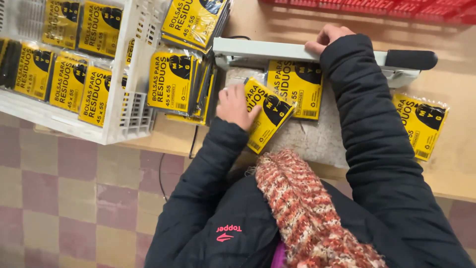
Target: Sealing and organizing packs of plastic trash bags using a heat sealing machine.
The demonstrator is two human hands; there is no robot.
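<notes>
Both hands are busy: my left hand grips a yellow bag packet at mid-frame, my right hand presses the sealer arm. Sealed-looking packets fill the white crate at upper left; one packet lies right on the table.

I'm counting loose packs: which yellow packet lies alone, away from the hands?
The yellow packet at the far right of the wooden bench; nothing touches it, while the others sit under the sealer arm or in stacks.

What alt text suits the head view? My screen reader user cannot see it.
A left hand holds a yellow packet under a sealer bar that the right hand presses. More packets fill a white crate.
</notes>
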